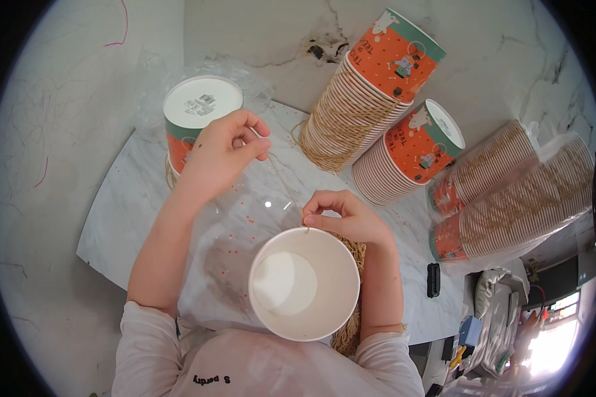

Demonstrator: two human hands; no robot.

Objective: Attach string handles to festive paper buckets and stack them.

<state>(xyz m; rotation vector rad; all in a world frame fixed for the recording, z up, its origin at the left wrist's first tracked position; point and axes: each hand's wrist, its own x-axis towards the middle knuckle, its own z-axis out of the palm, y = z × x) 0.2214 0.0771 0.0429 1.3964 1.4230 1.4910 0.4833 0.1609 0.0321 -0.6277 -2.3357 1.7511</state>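
Note:
A white-lined paper bucket stands mouth up close against my body at the table's near edge. At its far rim, my right hand pinches a short end of tan cord by the rim. My left hand is raised to the far left, with thumb and fingers pinched together. From those fingers a thin pale line of cord seems to run down toward my right hand. A bundle of tan cords lies to the right of the bucket, partly hidden by it and by my right forearm.
An upside-down orange and green bucket stands behind my left hand. Tall nested stacks of buckets with cord handles lean at the back. More stacks in clear plastic lie right. A small black object sits near the table's right edge.

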